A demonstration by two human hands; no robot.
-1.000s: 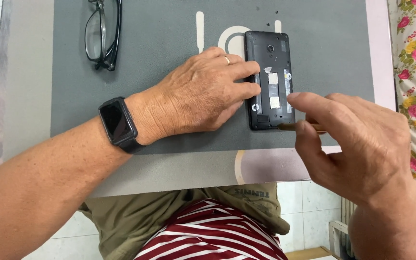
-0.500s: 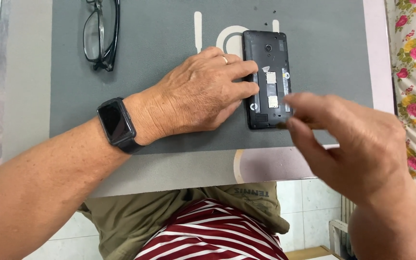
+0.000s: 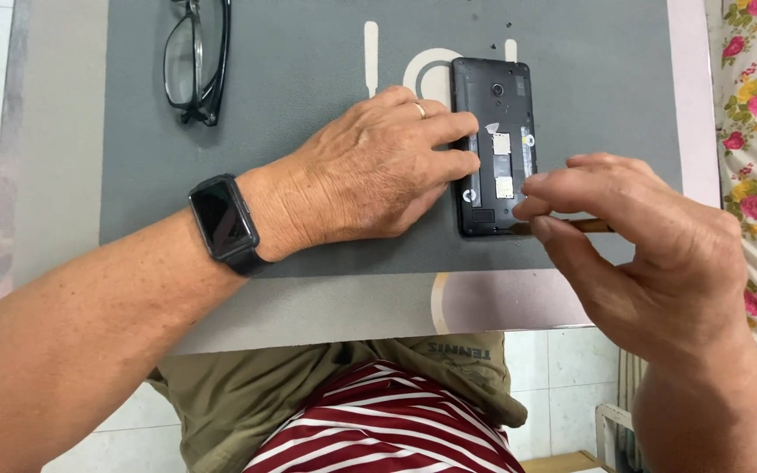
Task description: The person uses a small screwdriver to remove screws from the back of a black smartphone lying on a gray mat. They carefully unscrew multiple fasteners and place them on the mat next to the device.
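Left hand (image 3: 374,171), wearing a ring and a black smartwatch (image 3: 223,223), lies flat, fingers pressing the left edge of an opened black phone (image 3: 494,144) on the grey mat (image 3: 308,52) covering the tabletop. Right hand (image 3: 650,254) pinches a thin brown tool (image 3: 587,225) at the phone's lower edge. Black eyeglasses (image 3: 194,57) lie well apart, upper left.

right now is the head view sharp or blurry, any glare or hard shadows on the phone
Head view: sharp and evenly lit; the phone shows no strong glare, only soft shadows under the left hand and right hand; the glasses are cut off by the top edge.
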